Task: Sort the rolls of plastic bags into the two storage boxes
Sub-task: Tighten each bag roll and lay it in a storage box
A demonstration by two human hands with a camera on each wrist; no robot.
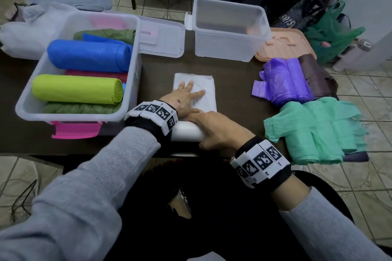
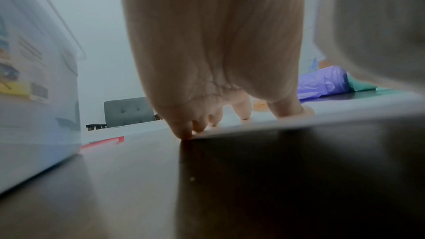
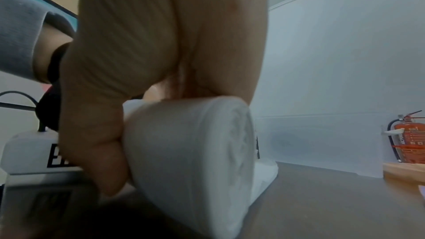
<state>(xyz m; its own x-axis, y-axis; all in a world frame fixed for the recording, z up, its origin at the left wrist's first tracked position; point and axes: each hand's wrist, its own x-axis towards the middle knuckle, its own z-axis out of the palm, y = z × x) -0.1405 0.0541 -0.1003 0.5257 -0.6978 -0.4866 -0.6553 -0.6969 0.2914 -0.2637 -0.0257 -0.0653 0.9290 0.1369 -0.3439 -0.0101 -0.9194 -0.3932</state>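
Observation:
A white roll of plastic bags (image 1: 186, 133) lies at the table's near edge, its loose end (image 1: 201, 85) spread flat toward the far side. My left hand (image 1: 186, 95) presses flat on that spread sheet, fingers (image 2: 241, 112) straight. My right hand (image 1: 216, 129) is curled over the white roll (image 3: 190, 152), thumb beside its end. The left storage box (image 1: 23, 110) holds a blue roll (image 1: 89, 55), a lime roll (image 1: 76, 89) and green and red ones. The right storage box (image 1: 229, 34) stands empty behind.
Purple bags (image 1: 286, 80), a dark brown bundle (image 1: 316, 76) and mint green bags (image 1: 318, 131) lie loose on the table's right. A clear lid (image 1: 163, 38) sits between the boxes, a peach lid (image 1: 284, 44) behind the purple bags. Bags crowd the floor at back right.

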